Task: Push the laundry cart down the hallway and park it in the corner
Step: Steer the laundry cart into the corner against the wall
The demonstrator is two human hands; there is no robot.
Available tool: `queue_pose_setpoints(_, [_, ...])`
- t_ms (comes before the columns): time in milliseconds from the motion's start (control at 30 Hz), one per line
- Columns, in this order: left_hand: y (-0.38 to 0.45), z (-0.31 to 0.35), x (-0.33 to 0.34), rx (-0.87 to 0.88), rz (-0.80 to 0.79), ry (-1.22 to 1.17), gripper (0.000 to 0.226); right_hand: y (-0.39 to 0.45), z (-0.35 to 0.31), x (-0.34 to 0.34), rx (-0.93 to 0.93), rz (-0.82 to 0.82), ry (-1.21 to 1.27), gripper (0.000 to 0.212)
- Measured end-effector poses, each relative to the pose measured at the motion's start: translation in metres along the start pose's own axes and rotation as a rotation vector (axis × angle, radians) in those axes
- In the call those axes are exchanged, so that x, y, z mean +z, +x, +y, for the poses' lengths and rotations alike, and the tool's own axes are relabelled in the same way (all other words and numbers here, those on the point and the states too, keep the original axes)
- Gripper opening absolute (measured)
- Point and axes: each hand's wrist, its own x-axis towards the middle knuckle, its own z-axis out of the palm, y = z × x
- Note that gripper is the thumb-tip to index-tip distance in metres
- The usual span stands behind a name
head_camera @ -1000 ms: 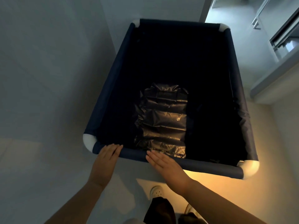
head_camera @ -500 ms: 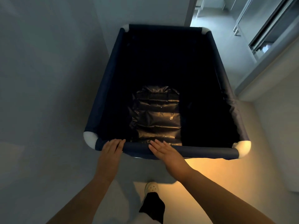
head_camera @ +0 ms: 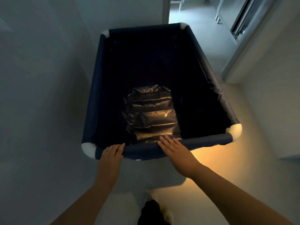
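Observation:
The laundry cart (head_camera: 203,140) is a deep navy fabric bin with white corner joints, and it fills the middle of the view. A crumpled black plastic bag (head_camera: 152,114) lies on its bottom. My left hand (head_camera: 112,153) sits near the cart's left corner, fingers curled over the near rail. My right hand (head_camera: 175,150) lies flat on the middle of the same rail, fingers stretched out over it.
A plain wall (head_camera: 40,95) runs close along the cart's left side. A wall end (head_camera: 165,10) stands just past the far rim, with a lit room beyond it. A door frame (head_camera: 243,46) and wall stand to the right. My foot (head_camera: 152,208) is below.
The cart has rolled forward along the left wall and turned, so its near rail now rises to the right. Both hands stayed on the rail. The opening ahead is closer.

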Motion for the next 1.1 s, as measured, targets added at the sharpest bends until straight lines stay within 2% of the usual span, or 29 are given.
queue_pose_setpoints(133, [-0.020,-0.005,-0.002,0.105,0.014,-0.003,0.040,-0.052,0.032,-0.009,0.397,0.121,0.021,0.065])
queue_pose_setpoints(167, [-0.025,-0.004,-0.001,0.113,0.023,-0.004,0.042,-0.062,0.037,-0.010,0.443,0.115,0.028,0.062])
queue_pose_setpoints(267, [-0.039,0.004,0.000,0.067,0.019,-0.048,0.061,-0.081,0.044,-0.005,0.410,0.058,0.019,0.070])
queue_pose_setpoints(367, [-0.051,0.015,-0.002,0.055,0.045,-0.056,0.040,-0.091,0.043,-0.001,0.386,0.051,0.001,0.070])
queue_pose_setpoints(433, [-0.059,0.024,-0.007,0.036,0.036,-0.059,0.040,-0.099,0.042,0.001,0.386,0.053,-0.004,0.066])
queue_pose_setpoints(533, [-0.072,0.038,-0.012,0.003,0.049,-0.066,0.043,-0.119,0.041,0.002,0.520,0.125,0.047,0.059])
queue_pose_setpoints(600, [-0.078,0.047,-0.014,-0.025,0.055,-0.055,0.037,-0.136,0.045,0.004,0.629,0.199,0.065,0.060])
queue_pose_setpoints(667, [-0.086,0.058,-0.015,-0.054,0.056,-0.040,0.035,-0.154,0.050,0.008,0.658,0.207,0.059,0.061])
queue_pose_setpoints(900, [-0.131,0.111,-0.017,-0.105,0.067,-0.024,0.044,-0.210,0.065,0.018,0.573,0.185,0.102,0.066])
queue_pose_setpoints(1033, [-0.156,0.148,-0.019,-0.118,0.068,-0.005,0.032,-0.242,0.081,0.019,0.556,0.181,0.130,0.065])
queue_pose_setpoints(1100, [-0.165,0.161,-0.015,-0.124,0.074,-0.023,0.046,-0.253,0.091,0.017,0.556,0.177,0.130,0.063])
